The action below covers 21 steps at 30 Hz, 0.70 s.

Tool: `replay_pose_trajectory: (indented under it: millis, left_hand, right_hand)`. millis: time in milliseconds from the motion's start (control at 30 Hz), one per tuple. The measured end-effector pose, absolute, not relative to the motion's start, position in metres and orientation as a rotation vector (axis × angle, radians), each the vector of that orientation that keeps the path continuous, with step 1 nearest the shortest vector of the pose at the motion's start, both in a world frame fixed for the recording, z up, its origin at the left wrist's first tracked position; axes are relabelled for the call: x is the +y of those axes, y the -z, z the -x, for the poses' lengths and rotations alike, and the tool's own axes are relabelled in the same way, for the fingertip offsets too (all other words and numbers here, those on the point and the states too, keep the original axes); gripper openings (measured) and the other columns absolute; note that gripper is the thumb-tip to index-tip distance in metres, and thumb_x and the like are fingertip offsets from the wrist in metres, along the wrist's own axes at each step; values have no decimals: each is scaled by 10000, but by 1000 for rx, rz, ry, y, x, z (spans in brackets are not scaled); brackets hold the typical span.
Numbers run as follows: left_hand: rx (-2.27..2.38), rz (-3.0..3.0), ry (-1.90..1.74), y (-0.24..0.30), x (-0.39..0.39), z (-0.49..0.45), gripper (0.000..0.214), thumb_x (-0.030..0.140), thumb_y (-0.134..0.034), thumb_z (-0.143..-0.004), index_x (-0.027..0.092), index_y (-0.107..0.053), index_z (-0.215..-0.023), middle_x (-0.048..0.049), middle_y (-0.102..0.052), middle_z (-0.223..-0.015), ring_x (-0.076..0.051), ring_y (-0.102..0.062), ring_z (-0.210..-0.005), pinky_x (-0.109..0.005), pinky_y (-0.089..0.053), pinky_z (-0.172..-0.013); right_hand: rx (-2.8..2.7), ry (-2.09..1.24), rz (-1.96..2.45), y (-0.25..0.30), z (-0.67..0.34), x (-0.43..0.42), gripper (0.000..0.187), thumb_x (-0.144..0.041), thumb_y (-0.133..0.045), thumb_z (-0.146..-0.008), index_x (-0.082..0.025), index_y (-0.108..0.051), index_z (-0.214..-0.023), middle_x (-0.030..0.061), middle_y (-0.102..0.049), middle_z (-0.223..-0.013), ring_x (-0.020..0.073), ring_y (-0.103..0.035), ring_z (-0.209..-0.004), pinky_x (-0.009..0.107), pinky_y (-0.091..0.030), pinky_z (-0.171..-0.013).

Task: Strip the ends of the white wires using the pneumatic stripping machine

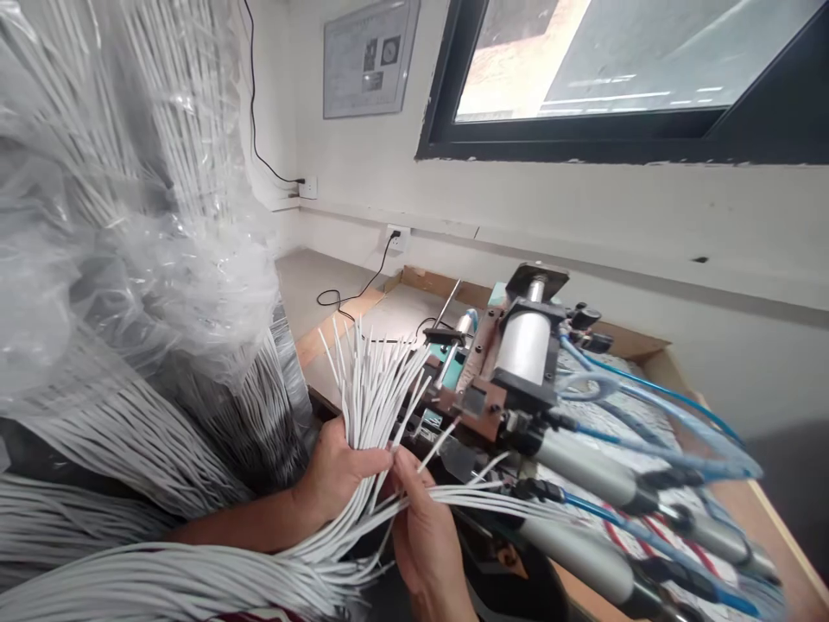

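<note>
My left hand (333, 475) is wrapped round a thick bundle of white wires (376, 393), whose loose ends fan upward above the thumb. Close beside it, my right hand (424, 531) has its thumb and fingers closed on several white wires, and some of these run out to the right past the hand. One single wire (439, 445) slants up from the right fingers, its tip near the brown metal block (487, 419) of a pneumatic machine. A silver air cylinder (523, 345) stands on that machine. The lower fingers of my right hand are partly hidden.
Plastic-wrapped wire bundles (207, 285) hang at the left, with more long wires (194, 587) across the lower left. Blue air hoses (654, 441) and grey cylinders (589, 471) extend right. A wooden-edged bench (340, 324) lies behind, with a black cord (366, 289) plugged into the wall.
</note>
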<state>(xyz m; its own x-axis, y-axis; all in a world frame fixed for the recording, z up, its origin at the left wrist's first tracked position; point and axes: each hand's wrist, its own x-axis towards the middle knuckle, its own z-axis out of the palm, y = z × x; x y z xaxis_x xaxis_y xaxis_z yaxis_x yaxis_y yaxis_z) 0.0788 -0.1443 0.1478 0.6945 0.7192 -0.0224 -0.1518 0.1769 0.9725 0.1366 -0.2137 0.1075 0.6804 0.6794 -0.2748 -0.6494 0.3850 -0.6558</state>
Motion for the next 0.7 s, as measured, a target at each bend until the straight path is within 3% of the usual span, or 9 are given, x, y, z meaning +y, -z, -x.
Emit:
replay_pose_trajectory:
  millis: [100, 333, 533, 700]
  left_hand:
    - [492, -1295, -675, -146, -146, -76, 164, 105, -655, -556, 117, -620, -716, -4, -611, -631, -136, -525, -594, -239, -423, -578]
    - [514, -1202, -649, -134, -144, -73, 147, 117, -655, -568, 132, -576, -691, 26, -562, -549, -115, -494, -506, -231, -397, -506]
    - [515, -1200, -651, -133, -142, -75, 151, 139, -668, -565, 138, -571, -681, 25, -562, -554, -118, -490, -500, -236, -387, -492]
    - [508, -1215, -657, -138, -145, -75, 178, 99, -652, -550, 132, -594, -716, 15, -586, -569, -124, -498, -516, -246, -410, -515]
  right_hand:
    - [-21, -699, 917, -100, -134, -216, 404, -394, -807, -486, -152, -658, -774, 9, -652, -689, 163, -569, -669, 293, -431, -668]
    - [-72, -538, 1032, -79, -130, -224, 305, -420, -722, -622, -150, -600, -698, -33, -538, -551, 113, -456, -524, 248, -365, -523]
    - [-1, -561, 1014, -89, -131, -224, 269, -367, -744, -548, -148, -591, -583, -36, -510, -514, 100, -407, -485, 236, -340, -484]
    - [-15, -705, 890, -102, -135, -219, 264, -326, -771, -523, -151, -658, -685, -3, -599, -619, 136, -501, -575, 262, -410, -579]
